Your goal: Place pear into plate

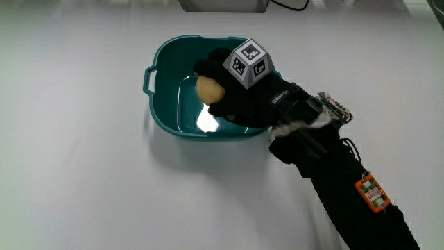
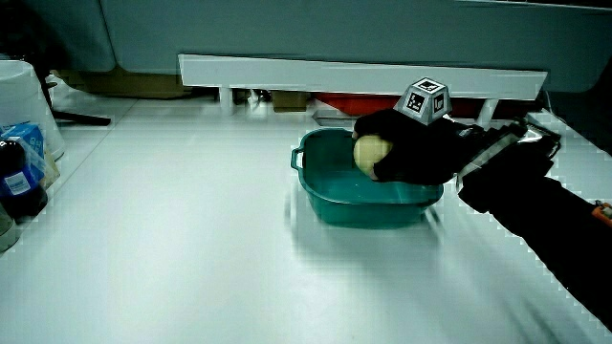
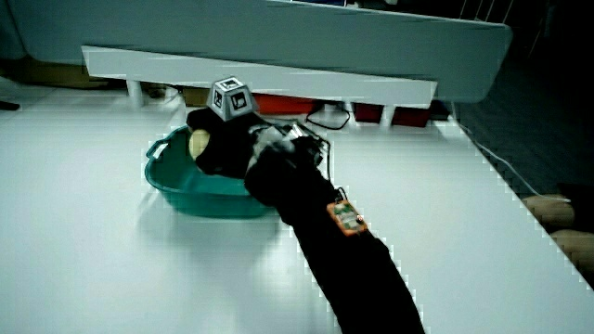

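The hand (image 1: 243,94) is over the teal plate (image 1: 161,104), a deep basin-like dish with a small handle on its rim, and its fingers are curled around a yellowish pear (image 1: 209,89). The pear sits inside the plate's rim line, held just above the shiny bottom; whether it touches the bottom cannot be told. The patterned cube (image 1: 248,63) on the back of the glove rides above the plate's edge. The black-sleeved forearm (image 1: 347,187) crosses the rim nearest the person and runs down toward the counter's near edge, carrying a small orange tag (image 1: 372,193).

In a side view the pear (image 2: 369,153) shows between the gloved fingers (image 2: 382,126), at about rim height of the plate (image 2: 330,191). In a side view the hand (image 3: 223,144) covers most of the plate (image 3: 172,186), with only a sliver of pear (image 3: 198,142) visible.

The white counter (image 1: 76,160) is bare all around the plate, with wide open surface on every side of it. The low white partition (image 2: 287,72) stands well apart from the plate's rim. In a side view a few containers (image 2: 24,162) cluster at the counter's edge, well apart from the plate.
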The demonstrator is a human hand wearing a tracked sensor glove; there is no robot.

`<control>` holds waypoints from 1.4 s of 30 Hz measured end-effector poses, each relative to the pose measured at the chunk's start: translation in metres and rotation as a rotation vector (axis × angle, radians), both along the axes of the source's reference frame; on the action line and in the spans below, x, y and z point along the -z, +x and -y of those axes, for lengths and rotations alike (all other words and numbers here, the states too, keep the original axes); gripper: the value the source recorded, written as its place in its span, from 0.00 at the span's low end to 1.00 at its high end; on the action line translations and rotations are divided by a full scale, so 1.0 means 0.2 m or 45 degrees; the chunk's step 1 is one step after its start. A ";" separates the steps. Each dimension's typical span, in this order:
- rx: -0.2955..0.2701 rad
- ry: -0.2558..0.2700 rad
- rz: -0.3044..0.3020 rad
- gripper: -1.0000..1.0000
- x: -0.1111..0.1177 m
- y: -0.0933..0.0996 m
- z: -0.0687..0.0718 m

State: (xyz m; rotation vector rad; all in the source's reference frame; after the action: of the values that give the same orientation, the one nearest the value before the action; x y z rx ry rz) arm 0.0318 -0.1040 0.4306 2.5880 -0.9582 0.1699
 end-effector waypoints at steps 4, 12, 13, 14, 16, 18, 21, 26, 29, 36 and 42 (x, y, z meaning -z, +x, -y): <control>-0.057 -0.051 0.005 0.50 -0.07 0.02 0.05; -0.158 -0.147 -0.051 0.50 -0.26 0.04 0.08; -0.159 -0.160 -0.058 0.50 -0.28 0.04 0.08; -0.156 -0.167 -0.067 0.50 -0.30 0.03 0.08; -0.162 -0.156 -0.080 0.50 -0.32 0.02 0.07; -0.166 -0.190 -0.080 0.50 -0.36 0.03 0.07; -0.163 -0.193 -0.125 0.50 -0.40 0.01 0.06; -0.138 -0.194 -0.218 0.50 -0.48 -0.02 0.05; -0.119 -0.191 -0.245 0.50 -0.48 -0.03 0.04; -0.129 -0.225 -0.266 0.50 -0.50 -0.01 0.05; -0.137 -0.237 -0.260 0.46 -0.53 0.00 0.04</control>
State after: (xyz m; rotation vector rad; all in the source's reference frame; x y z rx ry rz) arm 0.0316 -0.1115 0.5364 2.4306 -0.6967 0.0205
